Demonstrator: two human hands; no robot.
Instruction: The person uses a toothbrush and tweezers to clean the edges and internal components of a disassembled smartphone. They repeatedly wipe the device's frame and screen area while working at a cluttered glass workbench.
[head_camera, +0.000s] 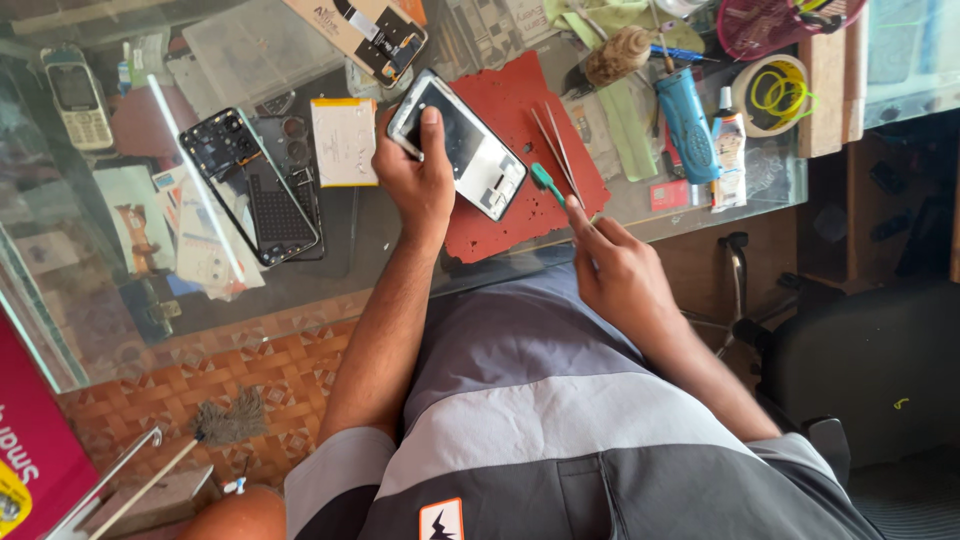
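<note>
My left hand grips a white smartphone with a dark screen, thumb pressed on its top, holding it over a red work mat on the glass counter. My right hand sits at the mat's near edge with its fingertips at a green-handled tool; whether it grips the tool is unclear. Metal tweezers lie on the mat just beyond that hand.
A black phone frame and a flat battery lie left of the mat. A blue canister, a glue bottle, a tape roll, a brush and an old keypad phone crowd the counter. A black chair stands right.
</note>
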